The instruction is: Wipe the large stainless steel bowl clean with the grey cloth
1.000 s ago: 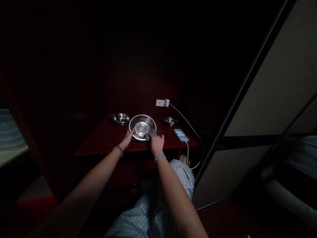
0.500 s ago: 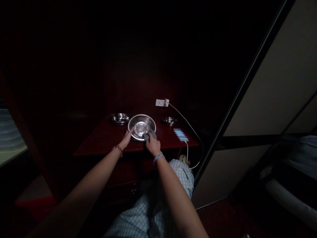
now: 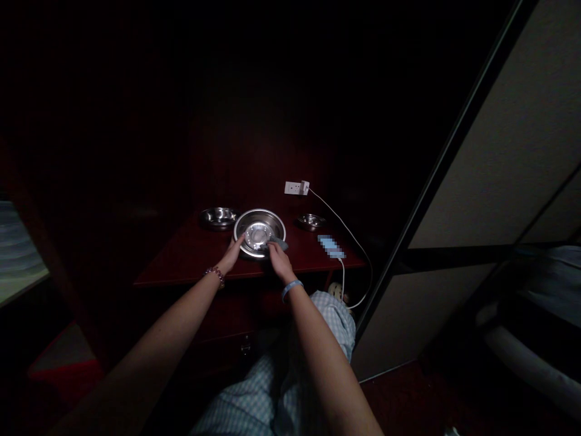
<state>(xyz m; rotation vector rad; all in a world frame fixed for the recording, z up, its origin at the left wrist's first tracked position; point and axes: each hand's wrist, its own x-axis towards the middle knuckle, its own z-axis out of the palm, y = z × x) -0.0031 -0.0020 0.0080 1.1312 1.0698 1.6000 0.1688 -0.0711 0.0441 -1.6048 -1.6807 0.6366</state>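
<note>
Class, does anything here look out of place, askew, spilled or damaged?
The white cable looks untidy: it droops in a loose loop below the tabletop, where it might snag. The large bowl tilts, but the left hand holds it. No spill or damage shows.

the bowl (image 3: 259,231) at the left fingers (image 3: 240,241) is silver, the cloth (image 3: 281,243) at the right fingers (image 3: 275,248) grey, the shelf (image 3: 181,260) beneath them dark red, the clothing (image 3: 334,321) below blue-and-white checked.

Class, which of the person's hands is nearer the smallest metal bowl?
Right: the right hand is left of the smallest metal bowl, toward the person; the left hand is farther left.
</note>
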